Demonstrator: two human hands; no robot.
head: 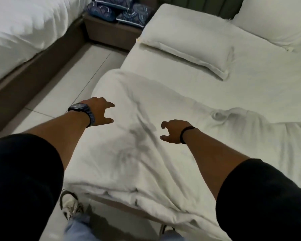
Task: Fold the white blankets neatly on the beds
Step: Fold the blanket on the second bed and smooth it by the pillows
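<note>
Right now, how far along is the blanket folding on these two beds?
Early. Done: nothing looks folded; the white blanket lies rumpled over the near bed's foot, one edge hanging off. In hand: the left hand and right hand hover open over it, gripping nothing. Left: grasping, folding and squaring it. The far bed's bedding at upper left is only partly in view.

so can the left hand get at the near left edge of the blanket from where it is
Probably yes. The left hand is open, fingers spread, hovering just over the rumpled white blanket near its left edge. Nothing lies between them; the right hand is off to the side, also open.
</note>
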